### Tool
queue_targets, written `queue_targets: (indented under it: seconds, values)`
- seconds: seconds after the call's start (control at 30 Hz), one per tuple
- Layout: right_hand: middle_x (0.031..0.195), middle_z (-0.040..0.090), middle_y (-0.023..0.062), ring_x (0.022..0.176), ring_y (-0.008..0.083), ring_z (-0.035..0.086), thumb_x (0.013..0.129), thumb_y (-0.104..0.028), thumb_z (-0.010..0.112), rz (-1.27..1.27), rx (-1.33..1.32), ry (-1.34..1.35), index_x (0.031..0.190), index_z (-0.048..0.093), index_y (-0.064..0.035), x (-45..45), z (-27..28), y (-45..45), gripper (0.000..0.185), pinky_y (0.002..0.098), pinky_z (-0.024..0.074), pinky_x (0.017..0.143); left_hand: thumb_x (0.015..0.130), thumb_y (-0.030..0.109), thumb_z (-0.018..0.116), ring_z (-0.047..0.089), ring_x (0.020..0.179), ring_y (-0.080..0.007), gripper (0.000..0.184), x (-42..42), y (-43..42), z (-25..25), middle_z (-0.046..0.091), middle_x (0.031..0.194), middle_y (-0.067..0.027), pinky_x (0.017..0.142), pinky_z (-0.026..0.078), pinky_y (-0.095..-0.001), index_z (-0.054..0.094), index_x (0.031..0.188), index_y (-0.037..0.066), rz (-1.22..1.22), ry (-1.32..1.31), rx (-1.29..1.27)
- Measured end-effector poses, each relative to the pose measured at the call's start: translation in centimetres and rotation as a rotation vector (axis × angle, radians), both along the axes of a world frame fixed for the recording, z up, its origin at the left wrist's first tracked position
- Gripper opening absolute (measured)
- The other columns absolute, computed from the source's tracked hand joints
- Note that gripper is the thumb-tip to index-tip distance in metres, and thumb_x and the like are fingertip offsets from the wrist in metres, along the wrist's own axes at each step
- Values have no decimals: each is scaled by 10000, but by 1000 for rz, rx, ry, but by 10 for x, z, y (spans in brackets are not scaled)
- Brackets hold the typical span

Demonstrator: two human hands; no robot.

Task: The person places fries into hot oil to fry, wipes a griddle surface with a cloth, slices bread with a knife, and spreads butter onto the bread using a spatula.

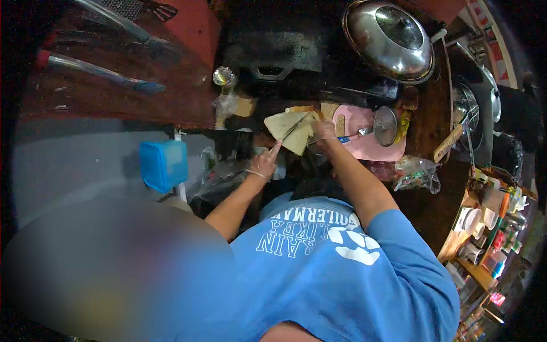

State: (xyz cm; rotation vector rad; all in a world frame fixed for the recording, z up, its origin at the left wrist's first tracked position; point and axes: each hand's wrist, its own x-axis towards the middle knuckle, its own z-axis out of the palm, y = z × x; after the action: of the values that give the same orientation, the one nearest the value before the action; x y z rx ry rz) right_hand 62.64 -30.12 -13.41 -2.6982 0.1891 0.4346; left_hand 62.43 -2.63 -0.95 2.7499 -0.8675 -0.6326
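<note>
Pale sliced bread (pixel 279 122) is at the counter's front edge, with a dark diagonal line across it. I cannot tell whether that line is a cut or a thin blade. My left hand (pixel 264 164) is at its lower left edge, index finger stretched along the bread and the other fingers curled. My right hand (pixel 325 132) closes on the right edge, fingertips partly hidden. Clear thin gloves seem to cover both hands. Beside my right hand, a blue-handled utensil (pixel 346 138) rests on a pink cutting board (pixel 376 149). Browner bread crust (pixel 299 109) shows behind the pale bread.
A round mesh strainer (pixel 385 125) lies on the board's right side. Behind stand a dark stove (pixel 273 51) and a large lidded pan (pixel 390 43). A blue plastic container (pixel 163 165) is at left. Clear plastic packaging (pixel 416 174) lies near the right front edge.
</note>
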Motion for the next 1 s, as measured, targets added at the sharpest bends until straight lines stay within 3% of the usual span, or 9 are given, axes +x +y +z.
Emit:
queue_targets:
  seconds: [0.2, 0.33, 0.37, 0.5, 0.57, 0.67, 0.8, 0.9, 1.0]
  values:
    - [947, 708, 174, 795, 288, 689, 869, -269, 606, -1025, 872, 181, 1046, 679, -10, 7, 40, 3, 322, 412, 537, 681, 839, 28, 529, 662, 700, -431, 710, 8, -8, 10, 640, 861, -253, 619, 547, -528, 417, 1478, 315, -2, -119, -33]
    - [889, 686, 155, 828, 288, 678, 842, -266, 629, -276, 388, -18, 1122, 653, -46, -6, 12, -20, 356, 392, 550, 674, 898, 160, 584, 674, 769, -391, 483, 18, 17, 66, 647, 899, -230, 662, 553, -506, 564, 1368, 270, 7, 12, 44]
    - [880, 682, 148, 832, 282, 676, 835, -265, 638, -212, 333, -45, 1134, 648, -51, -7, 15, -19, 368, 386, 552, 670, 897, 187, 605, 674, 780, -382, 416, 24, 22, 54, 652, 911, -210, 677, 558, -489, 605, 1310, 244, 88, -105, -239]
    - [939, 680, 130, 861, 245, 669, 872, -296, 615, -347, 360, 35, 1228, 627, -83, -1, 32, -15, 415, 352, 542, 718, 890, 187, 633, 661, 942, -368, 279, 54, 2, 34, 639, 1141, -137, 745, 569, -433, 670, 1167, 170, 133, -239, -481]
    - [941, 693, 47, 809, 182, 659, 909, -330, 619, -573, 828, 34, 1165, 653, -64, -3, 69, -7, 371, 346, 528, 665, 910, 208, 605, 621, 1104, -371, 320, 74, -12, -9, 568, 1348, -111, 846, 553, -449, 628, 1228, 181, 110, -239, -527]
    - [1043, 689, 63, 894, 139, 638, 922, -254, 614, -514, 1160, -143, 1258, 622, -84, 1, 53, 0, 376, 324, 517, 713, 935, 228, 567, 615, 1120, -375, 384, 85, -20, -39, 572, 1350, -117, 893, 532, -449, 547, 1318, 197, 150, -84, -430]
    - [1064, 692, 53, 860, 246, 662, 934, -281, 588, -431, 929, -2, 1302, 605, -149, 21, 10, 7, 391, 367, 538, 755, 951, 231, 544, 609, 1118, -385, 415, 85, 10, -76, 603, 1296, -162, 914, 513, -450, 507, 1359, 165, 87, -144, -325]
    - [1049, 710, 129, 909, 294, 675, 942, -283, 568, -565, 1244, -56, 1246, 627, -121, 33, 2, 14, 349, 392, 541, 803, 968, 234, 522, 605, 1077, -440, 469, 51, 10, 6, 591, 1275, -238, 876, 509, -497, 429, 1417, 140, 222, -127, -438]
    - [1098, 698, 126, 998, 231, 658, 852, -96, 658, 424, -299, -110, 1197, 628, -8, 33, -20, -3, 358, 325, 520, 838, 986, 241, 499, 634, 921, -499, 567, 17, 2, 18, 633, 1113, -301, 772, 514, -550, 291, 1507, 159, 336, 38, -312]
